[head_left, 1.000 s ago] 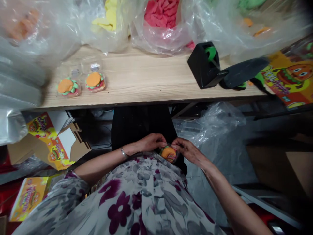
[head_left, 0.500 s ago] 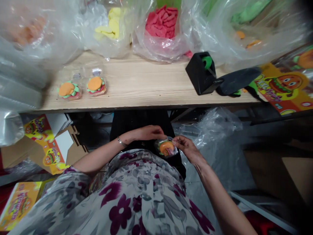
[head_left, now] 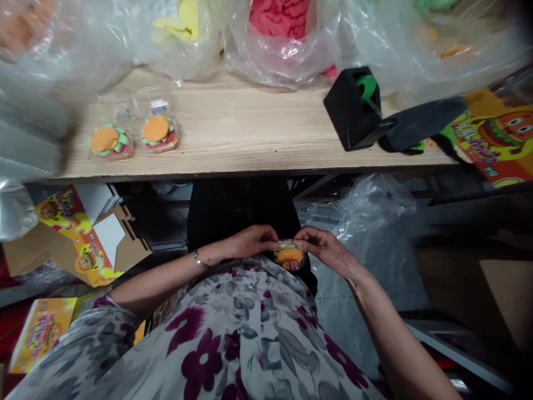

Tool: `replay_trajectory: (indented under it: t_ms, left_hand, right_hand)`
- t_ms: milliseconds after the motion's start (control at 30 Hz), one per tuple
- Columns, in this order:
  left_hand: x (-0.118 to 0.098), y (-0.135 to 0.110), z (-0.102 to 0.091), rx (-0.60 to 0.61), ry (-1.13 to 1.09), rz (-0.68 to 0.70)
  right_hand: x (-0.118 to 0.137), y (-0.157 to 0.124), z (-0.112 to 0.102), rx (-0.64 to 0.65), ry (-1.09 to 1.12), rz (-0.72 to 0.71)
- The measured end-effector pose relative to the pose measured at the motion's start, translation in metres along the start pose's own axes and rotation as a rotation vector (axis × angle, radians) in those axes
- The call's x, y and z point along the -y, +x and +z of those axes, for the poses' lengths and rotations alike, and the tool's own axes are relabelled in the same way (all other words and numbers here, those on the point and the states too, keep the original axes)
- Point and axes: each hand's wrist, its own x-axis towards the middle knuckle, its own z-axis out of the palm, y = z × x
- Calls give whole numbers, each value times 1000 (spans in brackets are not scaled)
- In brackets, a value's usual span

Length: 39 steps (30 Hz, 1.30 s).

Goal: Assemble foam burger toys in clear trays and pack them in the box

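Over my lap, a small clear plastic box (head_left: 290, 256) with an orange-topped burger-shaped piece inside is held between both hands. My left hand (head_left: 256, 240) pinches its upper left edge with thumb and fingers. At the upper right edge, my right hand (head_left: 318, 243) grips it the same way. A printed label shows on the box's lower front. On the table's left side sit two more burger-shaped pieces, the left one (head_left: 109, 141) and the right one (head_left: 158, 133), each in a clear box with its lid raised.
A black tape dispenser (head_left: 353, 111) with green tape stands on the wooden table (head_left: 250, 128). Plastic bags of yellow, red (head_left: 280, 19) and other coloured pieces line the back. Printed cartons (head_left: 499, 133) lie at right; more cardboard (head_left: 94, 250) lies low on the left.
My left hand has come down onto the box's edge, and the box has tilted, its label shifting lower. The view has moved slightly, so the table sits higher in the picture.
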Motion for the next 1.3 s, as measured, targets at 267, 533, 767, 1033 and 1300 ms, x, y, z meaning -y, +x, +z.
replay_trajectory:
  t_ms: [267, 533, 767, 1033, 1300]
  left_hand:
    - [0, -3, 23, -88, 169, 36]
    - [12, 18, 9, 37, -64, 73]
    - [-19, 35, -41, -97, -214, 61]
    - [-38, 21, -17, -181, -1039, 156]
    - [-47, 34, -8, -589, -665, 244]
  right_hand:
    - [-4, -15, 8, -43, -62, -45]
    - [-15, -17, 10, -136, 232, 97]
    - [-8, 12, 6, -304, 629, 24]
    - [21, 46, 20, -462, 998, -126]
    - [24, 43, 17, -557, 563, -176]
